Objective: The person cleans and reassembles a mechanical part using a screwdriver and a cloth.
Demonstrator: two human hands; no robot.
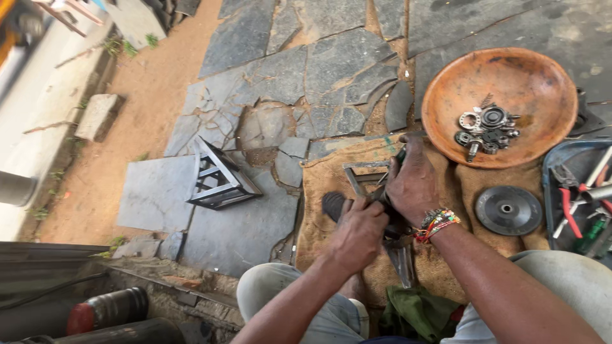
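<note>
Item one: my left hand, fingers wrapped tight round a dark ribbed handle that juts toward the left edge of the burlap sack. Item two: my right hand, beaded bracelet at the wrist, fingers curled down over a dark metal part which I hold between both hands near the middle of the sack; I cannot tell exactly what the part is. Just beyond my hands lies a grey metal bracket, flat on the sack.

Item three: a round rust-orange pan at the far right corner of the sack, holding a small cluster of bearings and metal fittings. Item four: a dark grey disc near the right edge of the sack, apart from my hands. Item five: a blue tray to the right, with red-handled pliers inside. Item six: a black metal frame on the stone paving, well left of the sack.
</note>
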